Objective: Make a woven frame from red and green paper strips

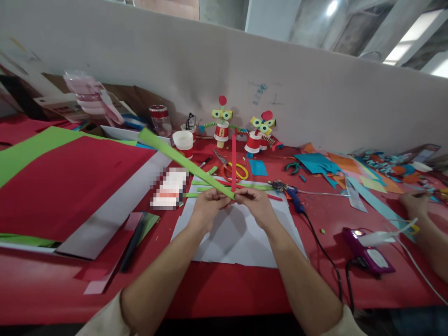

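Observation:
My left hand (210, 205) pinches a long green paper strip (185, 162) near its lower end, and the strip slants up to the left. At that same end my right hand (256, 204) has its fingertips closed where the green strip crosses a red paper strip (234, 163) that stands upright. The two strips meet at an angle between my fingertips; whether they are glued cannot be made out. Under my hands lies white paper (241, 242), with more green and red strips across its far edge.
Scissors (238, 171) lie just beyond the strips. A glue gun (296, 199) rests at right near a purple power socket (371, 256). Paper-cup figures (221, 130) stand by the wall. Coloured sheets (77, 186) pile up at left. Another person's hand (416, 203) is at far right.

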`<state>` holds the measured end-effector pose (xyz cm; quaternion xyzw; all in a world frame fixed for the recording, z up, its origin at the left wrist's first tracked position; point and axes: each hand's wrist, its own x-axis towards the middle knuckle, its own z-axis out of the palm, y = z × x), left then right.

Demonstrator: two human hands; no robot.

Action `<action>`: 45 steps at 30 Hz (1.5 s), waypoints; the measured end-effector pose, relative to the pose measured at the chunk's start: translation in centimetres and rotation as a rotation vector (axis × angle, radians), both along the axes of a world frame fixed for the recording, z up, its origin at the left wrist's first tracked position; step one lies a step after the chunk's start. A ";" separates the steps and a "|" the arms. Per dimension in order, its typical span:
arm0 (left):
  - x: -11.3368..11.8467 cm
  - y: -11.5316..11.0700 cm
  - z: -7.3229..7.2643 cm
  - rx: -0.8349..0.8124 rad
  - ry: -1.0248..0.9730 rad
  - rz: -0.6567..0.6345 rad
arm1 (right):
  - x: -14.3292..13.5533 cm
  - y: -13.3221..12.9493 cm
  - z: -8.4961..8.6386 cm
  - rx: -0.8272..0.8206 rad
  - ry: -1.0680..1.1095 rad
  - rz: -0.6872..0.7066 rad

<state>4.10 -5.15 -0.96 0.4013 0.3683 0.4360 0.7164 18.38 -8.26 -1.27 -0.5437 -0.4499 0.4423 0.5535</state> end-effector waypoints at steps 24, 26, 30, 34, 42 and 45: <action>-0.2 0.1 -0.2 0.012 -0.077 0.040 | -1.1 -0.3 -0.6 0.157 -0.058 -0.096; -0.1 0.0 0.0 0.016 -0.099 0.020 | -1.2 -0.3 -0.7 0.179 -0.106 -0.127; 0.3 -0.3 0.1 0.004 -0.150 0.043 | -1.4 -0.4 -0.7 0.179 -0.113 -0.220; 0.5 -0.2 0.1 -0.010 -0.141 0.086 | -1.9 -0.6 -0.8 0.150 -0.064 -0.177; 0.6 -0.2 0.0 -0.006 -0.141 0.106 | -2.1 -1.0 -0.4 0.118 -0.122 -0.184; 0.7 -0.4 -0.2 -0.007 -0.148 0.114 | -2.1 -1.0 -0.4 0.096 -0.121 -0.224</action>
